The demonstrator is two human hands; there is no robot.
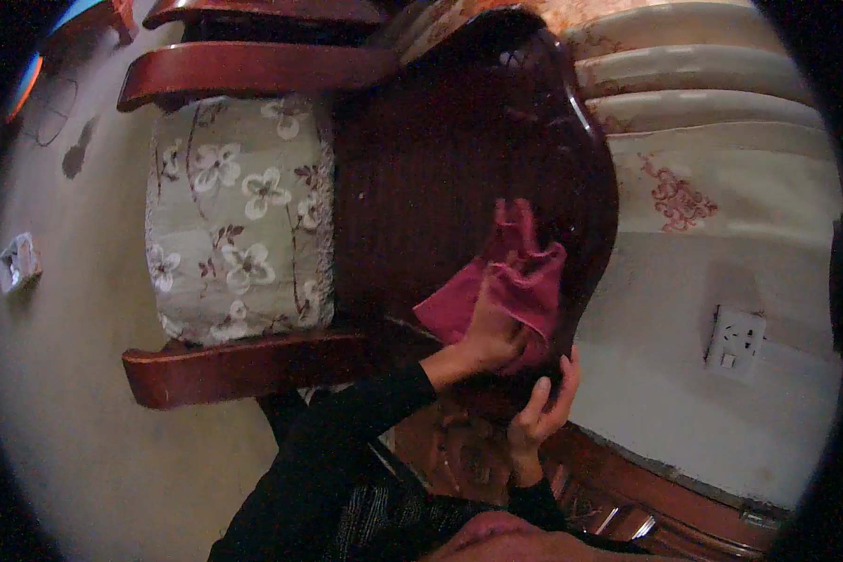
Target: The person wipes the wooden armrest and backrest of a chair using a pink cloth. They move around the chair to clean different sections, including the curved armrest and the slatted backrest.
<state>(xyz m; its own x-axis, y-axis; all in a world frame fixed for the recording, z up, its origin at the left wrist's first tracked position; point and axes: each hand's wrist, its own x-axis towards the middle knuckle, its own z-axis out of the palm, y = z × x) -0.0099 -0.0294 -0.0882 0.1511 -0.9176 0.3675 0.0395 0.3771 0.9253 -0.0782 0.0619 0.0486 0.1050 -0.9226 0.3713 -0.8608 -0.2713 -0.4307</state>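
Observation:
My left hand [495,334] grips a crumpled pink cloth [527,281] and presses it against the dark, glossy wooden backrest [421,175] of an armchair. Part of the hand is hidden in the cloth's folds. At the backrest's near lower edge, my right hand [541,414] holds the rim, its thumb on the front side and its fingers along the edge. A floral fabric seat cushion [242,218] with white flowers lies between the chair's two reddish-brown armrests [246,362].
Behind the backrest is a pale wall with a socket [737,341]. Cream embroidered fabric [681,190] hangs or lies farther along it. Carved reddish wood [464,442] stands close to my body. A small box [20,262] sits on the floor at far left.

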